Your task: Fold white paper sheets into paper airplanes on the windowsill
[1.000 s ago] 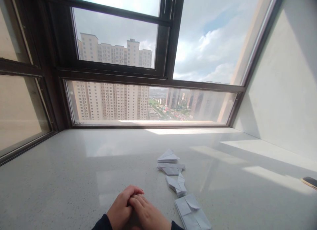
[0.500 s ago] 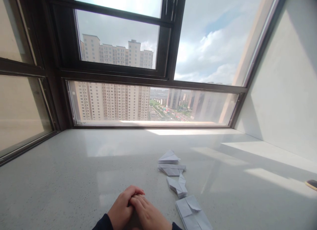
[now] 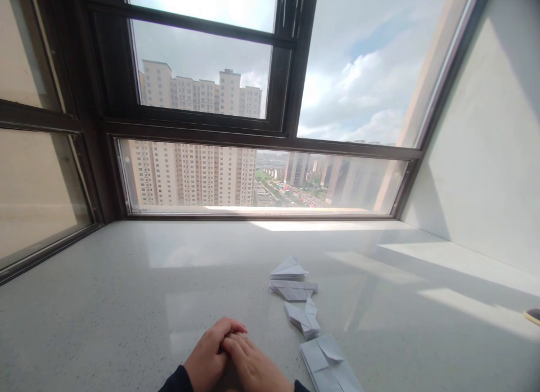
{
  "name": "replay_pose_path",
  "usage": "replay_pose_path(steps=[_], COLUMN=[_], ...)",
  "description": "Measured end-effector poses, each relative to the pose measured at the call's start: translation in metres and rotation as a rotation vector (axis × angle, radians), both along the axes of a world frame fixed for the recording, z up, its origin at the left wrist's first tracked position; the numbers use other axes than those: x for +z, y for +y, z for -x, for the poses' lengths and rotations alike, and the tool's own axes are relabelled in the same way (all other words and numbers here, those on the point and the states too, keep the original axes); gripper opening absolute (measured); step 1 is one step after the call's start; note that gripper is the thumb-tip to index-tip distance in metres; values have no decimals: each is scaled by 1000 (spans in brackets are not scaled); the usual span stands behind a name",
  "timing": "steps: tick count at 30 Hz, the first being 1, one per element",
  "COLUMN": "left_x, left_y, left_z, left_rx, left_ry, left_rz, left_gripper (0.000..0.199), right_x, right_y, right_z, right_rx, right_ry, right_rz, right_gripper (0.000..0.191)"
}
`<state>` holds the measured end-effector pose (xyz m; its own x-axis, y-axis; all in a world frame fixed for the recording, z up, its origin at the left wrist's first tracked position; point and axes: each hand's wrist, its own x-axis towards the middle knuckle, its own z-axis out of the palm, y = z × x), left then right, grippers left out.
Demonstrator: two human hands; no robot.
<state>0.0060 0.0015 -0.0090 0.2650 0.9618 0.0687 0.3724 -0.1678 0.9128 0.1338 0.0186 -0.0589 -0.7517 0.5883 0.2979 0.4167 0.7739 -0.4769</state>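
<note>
My left hand [image 3: 208, 352] and my right hand [image 3: 253, 358] are folded together at the bottom of the view, above the white speckled sill. The fingers of the left curl over the fingertips of the right, and no object shows in either. The space between the palms is mostly hidden. Just right of my hands lies a thick folded paper block [image 3: 329, 363]. Beyond it are a small folded paper piece with a pointed tip [image 3: 302, 316], a flat folded paper piece [image 3: 293, 289] and a triangular folded paper stack [image 3: 289, 268].
The pale stone sill [image 3: 202, 279] reaches back to a dark-framed window [image 3: 270, 142] with tall buildings outside. A white wall [image 3: 485, 156] stands at the right. A small dark object with a tan edge [image 3: 532, 316] shows at the right border.
The view has shifted very slightly. My hands stay folded, and the folded papers have not moved on the sill.
</note>
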Motion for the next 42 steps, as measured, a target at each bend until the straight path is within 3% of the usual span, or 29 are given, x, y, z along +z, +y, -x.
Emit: replay_pose_path(steps=[8, 14, 42], left_x=[0, 1, 0], left_y=[0, -2, -2], left_z=[0, -1, -1], left_rx=[5, 19, 16], left_ry=[9, 7, -2], left_rz=[-9, 0, -14], left_gripper=[34, 36, 35], right_x=[-2, 0, 2], right_y=[0, 0, 1], right_z=[0, 0, -1], right_rx=[-17, 1, 13], right_ry=[5, -28, -4], right_rz=[2, -34, 25], right_gripper=[43, 53, 53])
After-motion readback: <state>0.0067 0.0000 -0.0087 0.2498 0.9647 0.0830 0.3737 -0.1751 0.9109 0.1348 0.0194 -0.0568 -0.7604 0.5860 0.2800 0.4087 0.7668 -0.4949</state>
